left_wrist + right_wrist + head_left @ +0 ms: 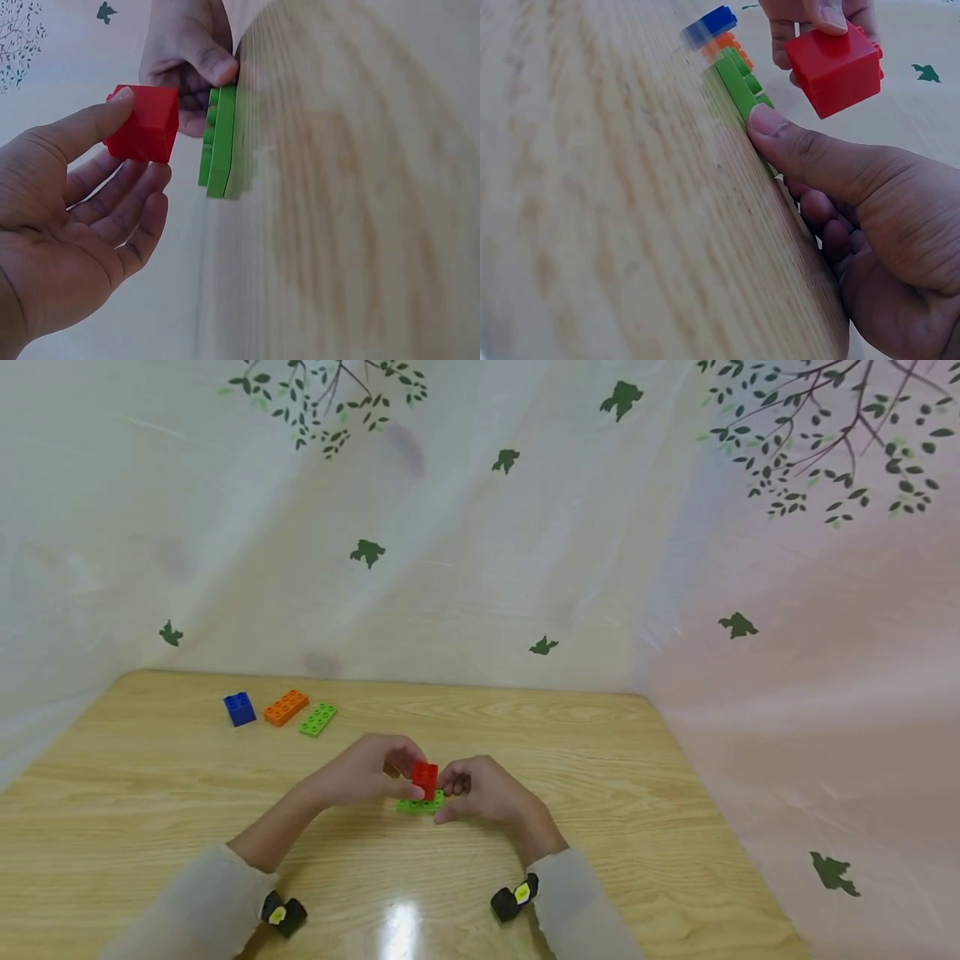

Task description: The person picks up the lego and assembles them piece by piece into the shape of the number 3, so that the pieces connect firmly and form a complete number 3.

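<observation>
Between the thumb and fingers of my left hand (372, 768) I pinch a red building brick (425, 779), its studs facing up in the head view. The brick (144, 124) is held just above a flat light-green studded plate (420, 804), with a gap between them in the left wrist view. My right hand (486, 789) grips the right end of that plate (739, 86), thumb on the near side and the other fingers curled behind. The plate lies on the wooden table.
Toward the back left of the table (600, 760) lie a blue brick (239, 709), an orange brick (287, 707) and another light-green plate (318, 719). A pale curtain (465, 568) printed with leaves and birds hangs behind the table and along its right side.
</observation>
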{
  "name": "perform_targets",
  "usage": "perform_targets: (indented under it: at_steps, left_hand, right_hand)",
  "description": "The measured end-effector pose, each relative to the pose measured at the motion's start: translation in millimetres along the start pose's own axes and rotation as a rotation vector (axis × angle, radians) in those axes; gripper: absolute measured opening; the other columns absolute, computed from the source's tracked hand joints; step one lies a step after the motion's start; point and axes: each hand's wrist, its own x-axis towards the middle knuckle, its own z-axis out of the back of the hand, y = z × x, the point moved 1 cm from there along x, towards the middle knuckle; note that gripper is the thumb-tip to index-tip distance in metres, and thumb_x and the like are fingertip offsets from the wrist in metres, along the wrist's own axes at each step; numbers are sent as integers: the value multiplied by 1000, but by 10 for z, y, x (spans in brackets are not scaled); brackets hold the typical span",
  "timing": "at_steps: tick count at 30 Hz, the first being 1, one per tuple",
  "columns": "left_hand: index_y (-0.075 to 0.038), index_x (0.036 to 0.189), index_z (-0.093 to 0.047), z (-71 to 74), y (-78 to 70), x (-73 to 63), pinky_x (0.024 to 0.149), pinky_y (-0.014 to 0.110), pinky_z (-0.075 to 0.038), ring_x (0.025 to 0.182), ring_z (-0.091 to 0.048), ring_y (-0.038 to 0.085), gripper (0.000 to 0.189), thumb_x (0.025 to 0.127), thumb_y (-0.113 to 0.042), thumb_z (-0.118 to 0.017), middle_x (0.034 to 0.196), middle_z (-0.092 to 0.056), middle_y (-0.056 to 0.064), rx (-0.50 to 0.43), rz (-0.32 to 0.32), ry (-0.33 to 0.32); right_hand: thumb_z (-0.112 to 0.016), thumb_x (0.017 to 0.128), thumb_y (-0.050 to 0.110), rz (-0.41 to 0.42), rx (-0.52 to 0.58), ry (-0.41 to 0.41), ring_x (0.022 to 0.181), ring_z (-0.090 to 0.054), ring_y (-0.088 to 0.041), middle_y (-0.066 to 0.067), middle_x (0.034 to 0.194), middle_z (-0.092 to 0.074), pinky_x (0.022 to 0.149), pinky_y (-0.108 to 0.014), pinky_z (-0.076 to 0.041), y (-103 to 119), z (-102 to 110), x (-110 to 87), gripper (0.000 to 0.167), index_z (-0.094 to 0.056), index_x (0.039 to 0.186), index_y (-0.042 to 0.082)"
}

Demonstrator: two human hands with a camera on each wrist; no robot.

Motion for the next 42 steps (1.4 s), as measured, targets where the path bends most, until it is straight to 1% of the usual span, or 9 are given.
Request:
perform_targets:
  at_steps: [5, 12, 22, 27, 35, 42]
  left_hand:
    - [-12, 110, -66, -60, -10, 6, 94, 41, -55, 96, -68, 16, 33, 85, -21, -86, 101, -72, -4, -34, 11, 16]
    - [-11, 107, -65, -101, 0, 4, 93, 41, -55, 94, -68, 16, 32, 84, -17, -87, 98, -71, -3, -34, 26, 12]
    - [-10, 106, -64, -149, 10, -3, 93, 40, -56, 95, -69, 17, 31, 85, -14, -85, 97, -72, -2, -62, 18, 19]
    - [-10, 107, -64, -158, 8, -6, 92, 39, -56, 94, -69, 17, 30, 85, -14, -85, 97, -72, -2, -65, 27, 12]
    - [-10, 108, -64, -184, 18, 0, 91, 38, -56, 94, -69, 16, 33, 85, -18, -86, 97, -72, -2, -48, 33, -3]
    - [-10, 107, -65, -204, 15, 8, 89, 35, -57, 94, -69, 15, 32, 84, -17, -86, 97, -71, -3, -47, 43, -14]
  right_hand:
    - [-91, 79, 28, 18, 7, 3, 82, -59, -12, 7, 88, -66, 74, -25, -51, -3, 1, 5, 27, -73, 99, 23]
    - [-91, 79, 28, 12, 1, 3, 81, -59, -11, 6, 86, -66, 74, -25, -51, -2, -5, 2, 27, -74, 98, 22]
    - [-91, 79, 29, 10, -13, -7, 80, -59, -11, 7, 85, -67, 71, -25, -50, -20, -20, -1, 26, -74, 98, 23]
    - [-91, 79, 28, 12, -26, -7, 80, -59, -11, 7, 85, -67, 71, -24, -50, -4, -19, -1, 26, -74, 98, 23]
    - [-91, 79, 29, 14, -14, -2, 79, -59, -11, 7, 86, -67, 71, -25, -50, -20, -21, 5, 26, -75, 99, 24]
    - [-92, 78, 30, 19, -10, -3, 80, -59, -11, 7, 86, -67, 73, -25, -51, -25, -15, 1, 28, -75, 99, 25]
